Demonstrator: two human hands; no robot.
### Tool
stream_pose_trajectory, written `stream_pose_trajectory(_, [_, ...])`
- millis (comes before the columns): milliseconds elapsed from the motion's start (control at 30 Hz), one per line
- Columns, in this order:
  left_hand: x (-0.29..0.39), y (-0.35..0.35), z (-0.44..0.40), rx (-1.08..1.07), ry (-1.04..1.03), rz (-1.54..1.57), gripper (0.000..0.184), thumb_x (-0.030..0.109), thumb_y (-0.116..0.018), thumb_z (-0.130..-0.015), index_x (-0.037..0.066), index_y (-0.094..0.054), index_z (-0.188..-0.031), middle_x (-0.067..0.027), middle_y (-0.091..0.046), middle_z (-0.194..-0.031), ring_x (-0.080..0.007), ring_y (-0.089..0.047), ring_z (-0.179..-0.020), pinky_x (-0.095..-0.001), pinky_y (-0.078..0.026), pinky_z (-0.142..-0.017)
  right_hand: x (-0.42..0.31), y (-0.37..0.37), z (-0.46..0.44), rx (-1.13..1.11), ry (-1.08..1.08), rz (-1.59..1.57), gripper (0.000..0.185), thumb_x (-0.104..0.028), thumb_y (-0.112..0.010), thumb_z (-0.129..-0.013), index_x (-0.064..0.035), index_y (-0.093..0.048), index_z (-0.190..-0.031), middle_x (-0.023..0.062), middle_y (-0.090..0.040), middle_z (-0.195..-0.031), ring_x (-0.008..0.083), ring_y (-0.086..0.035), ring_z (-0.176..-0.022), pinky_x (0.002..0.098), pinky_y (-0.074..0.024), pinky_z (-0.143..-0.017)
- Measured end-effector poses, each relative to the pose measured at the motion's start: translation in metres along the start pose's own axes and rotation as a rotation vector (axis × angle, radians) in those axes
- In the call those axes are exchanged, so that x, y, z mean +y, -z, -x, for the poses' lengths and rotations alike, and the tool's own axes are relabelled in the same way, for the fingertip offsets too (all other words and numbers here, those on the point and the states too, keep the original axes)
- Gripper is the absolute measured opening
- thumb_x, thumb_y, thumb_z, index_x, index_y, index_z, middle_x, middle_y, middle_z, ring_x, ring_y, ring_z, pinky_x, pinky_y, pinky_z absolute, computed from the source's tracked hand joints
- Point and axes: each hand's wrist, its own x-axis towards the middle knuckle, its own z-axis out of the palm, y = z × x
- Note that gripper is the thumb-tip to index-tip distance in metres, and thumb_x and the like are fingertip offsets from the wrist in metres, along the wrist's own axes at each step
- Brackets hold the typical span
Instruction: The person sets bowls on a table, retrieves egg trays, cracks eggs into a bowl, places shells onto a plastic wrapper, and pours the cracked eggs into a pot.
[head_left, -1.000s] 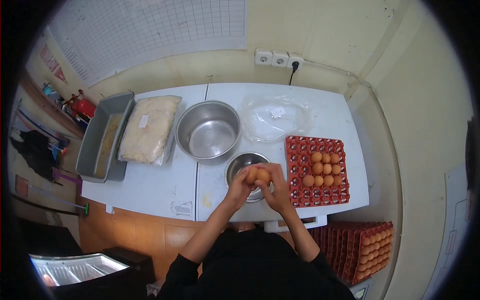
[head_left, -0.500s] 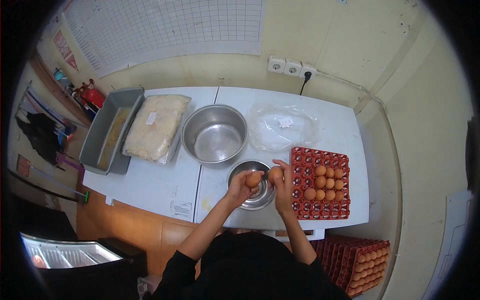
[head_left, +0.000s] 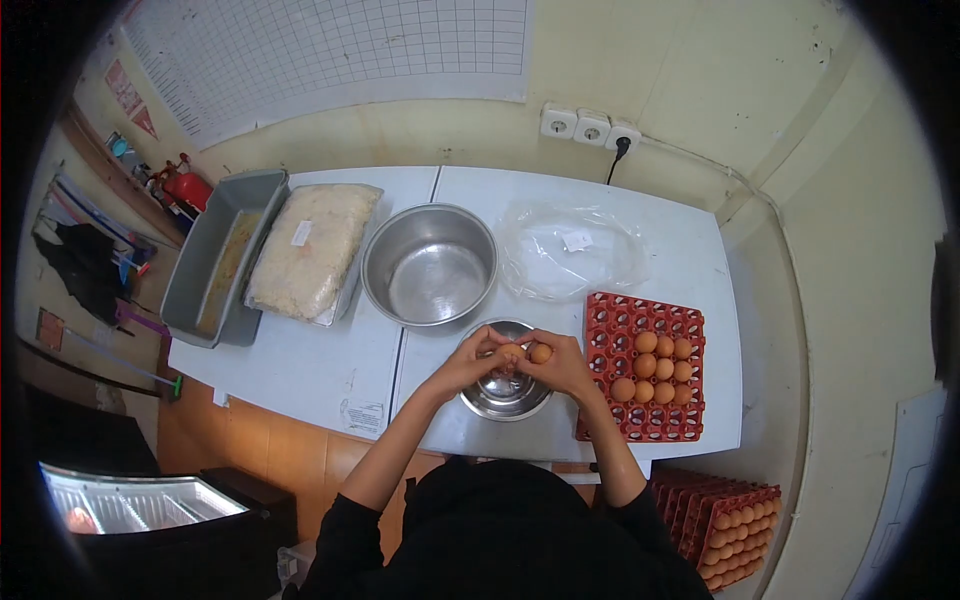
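Both my hands are together above a small steel bowl (head_left: 507, 402). My left hand (head_left: 468, 366) has its fingers closed on a brown egg (head_left: 511, 351), thumb and fingertips meeting those of my other hand around it. My right hand (head_left: 562, 366) touches that same egg with its fingertips and also keeps a second brown egg (head_left: 541, 353) in its palm. Whether the shell of the first egg is split cannot be made out; the fingers cover much of it. To the right lies a red egg tray (head_left: 603, 345) with several brown eggs in its cups.
A large steel pot (head_left: 430, 322) stands behind the small bowl. Clear plastic film (head_left: 540, 270) lies to its right. Leftward are a bag of pale crumbs (head_left: 310, 245) and a grey tub (head_left: 183, 320). Stacked egg trays (head_left: 690, 510) stand below the table's right side.
My hands have come together over the small bowl, and the fingers of both now meet around the left egg. The right hand still keeps its own egg.
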Motion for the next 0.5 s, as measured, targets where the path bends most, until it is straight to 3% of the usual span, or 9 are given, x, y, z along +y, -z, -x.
stream_pose_trajectory(100, [0.009, 0.001, 0.003, 0.031, -0.016, -0.090, 0.027, 0.002, -0.065, -0.081, 0.000, -0.056, -0.107, -0.0081, -0.061, -0.105, -0.0121, -0.061, -0.087, -0.0242, -0.052, -0.072, 0.002, 0.000, 0.002, 0.022, 0.006, -0.050, 0.034, -0.028, -0.078, -0.072, -0.0022, -0.069, -0.093, 0.0128, -0.069, -0.078, 0.0165, -0.068, -0.072, 0.0286, -0.0515, -0.067])
stream_pose_trajectory(233, [0.005, 0.008, 0.007, 0.092, -0.110, -0.304, 0.030, 0.002, -0.068, -0.079, 0.002, -0.060, -0.108, -0.0063, -0.061, -0.102, -0.0125, -0.062, -0.087, -0.0246, -0.052, -0.072, 0.006, 0.005, 0.004, 0.019, 0.049, -0.047, 0.033, -0.022, -0.076, -0.073, -0.0032, -0.068, -0.098, 0.0127, -0.068, -0.080, 0.0200, -0.068, -0.075, 0.0297, -0.0522, -0.068])
stream_pose_trajectory(300, [0.011, 0.004, 0.015, 0.141, -0.514, -0.708, 0.039, 0.001, -0.069, -0.076, 0.007, -0.060, -0.113, -0.0089, -0.059, -0.103, -0.0191, -0.063, -0.086, -0.0286, -0.052, -0.071, 0.000, 0.013, 0.008, 0.001, 0.265, 0.169, 0.035, -0.013, -0.070, -0.074, -0.0060, -0.065, -0.108, 0.0120, -0.066, -0.089, 0.0238, -0.066, -0.080, 0.0320, -0.0532, -0.069])
stream_pose_trajectory(433, [0.020, -0.010, 0.029, 0.134, -0.576, -0.941, 0.052, -0.003, -0.069, -0.073, 0.011, -0.059, -0.121, -0.0115, -0.056, -0.106, -0.0255, -0.061, -0.091, -0.0300, -0.052, -0.077, 0.004, 0.008, 0.022, 0.036, 0.367, 0.318, 0.042, -0.005, -0.065, -0.074, -0.0083, -0.061, -0.116, 0.0115, -0.061, -0.098, 0.0269, -0.063, -0.084, 0.0337, -0.0537, -0.071])
stream_pose_trajectory(500, [0.010, -0.013, 0.027, 0.179, -0.454, -1.036, 0.059, -0.003, -0.068, -0.072, 0.015, -0.056, -0.127, -0.0109, -0.053, -0.105, -0.0290, -0.059, -0.094, -0.0310, -0.051, -0.079, 0.018, -0.002, 0.025, 0.148, 0.577, 0.521, 0.042, -0.002, -0.064, -0.074, -0.0074, -0.061, -0.115, 0.0108, -0.060, -0.104, 0.0265, -0.064, -0.085, 0.0337, -0.0541, -0.072])
